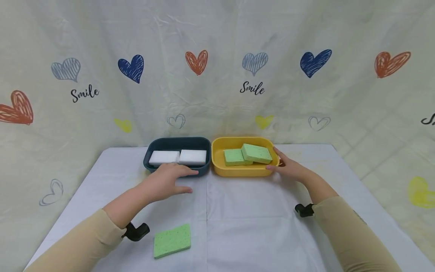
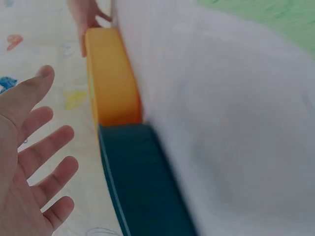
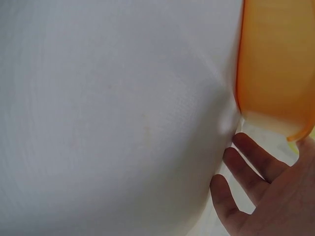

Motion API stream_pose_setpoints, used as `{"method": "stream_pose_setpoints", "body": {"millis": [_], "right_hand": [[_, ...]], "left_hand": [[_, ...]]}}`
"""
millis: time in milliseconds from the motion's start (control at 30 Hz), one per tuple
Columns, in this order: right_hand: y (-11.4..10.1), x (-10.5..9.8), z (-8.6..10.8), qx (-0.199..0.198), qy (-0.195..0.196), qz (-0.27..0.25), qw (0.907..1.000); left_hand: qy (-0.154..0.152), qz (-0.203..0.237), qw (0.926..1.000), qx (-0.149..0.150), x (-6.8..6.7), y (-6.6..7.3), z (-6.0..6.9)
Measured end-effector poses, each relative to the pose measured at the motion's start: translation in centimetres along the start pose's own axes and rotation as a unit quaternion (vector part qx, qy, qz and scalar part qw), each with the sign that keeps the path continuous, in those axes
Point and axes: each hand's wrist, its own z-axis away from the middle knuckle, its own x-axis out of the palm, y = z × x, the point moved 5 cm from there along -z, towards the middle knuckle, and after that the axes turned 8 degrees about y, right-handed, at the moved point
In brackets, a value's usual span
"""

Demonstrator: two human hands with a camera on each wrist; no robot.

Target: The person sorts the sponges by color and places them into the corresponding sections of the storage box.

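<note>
My left hand (image 1: 166,180) hovers in front of the dark blue tub (image 1: 176,143), fingers spread and holding nothing; the left wrist view shows its palm and fingers (image 2: 51,147) apart from the tub. Inside that tub lie two white sponges, one (image 1: 164,157) beside the other (image 1: 192,156). My right hand (image 1: 289,166) touches the right end of the yellow tub (image 1: 242,172). Its fingers (image 3: 253,182) look extended, with the thumb at the rim. Two green sponges sit in the yellow tub, the right one (image 1: 256,153) leaning over the left one (image 1: 234,157).
A third green sponge (image 1: 172,241) lies flat on the white-covered table (image 1: 238,226), near its front and left of the fold line. The tubs stand side by side at the back edge. Behind them hangs a curtain (image 1: 217,98) printed with hearts.
</note>
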Motion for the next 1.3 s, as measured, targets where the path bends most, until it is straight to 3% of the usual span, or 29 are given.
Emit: {"method": "stream_pose_setpoints", "body": {"millis": [200,500,600,967,1300], "right_hand": [[0.3,0.0,-0.1,-0.002,-0.002,0.000,1.0000],[0.4,-0.1,-0.3,0.000,0.001,0.001,1.0000],[0.3,-0.2,-0.3,-0.002,0.001,0.000,1.0000],[0.5,-0.1,-0.3,0.002,0.002,0.005,1.0000],[0.4,0.0,-0.3,0.003,0.003,0.003,1.0000]], "left_hand": [[-0.028,0.023,0.9993,0.010,1.5,0.5,3.2],[-0.097,0.055,0.9937,-0.007,4.2,0.7,6.7],[-0.105,0.064,0.9924,-0.001,4.9,0.7,7.7],[-0.142,0.091,0.9854,0.023,5.8,0.5,9.6],[-0.125,0.088,0.9867,0.055,6.1,0.1,10.6]]}}
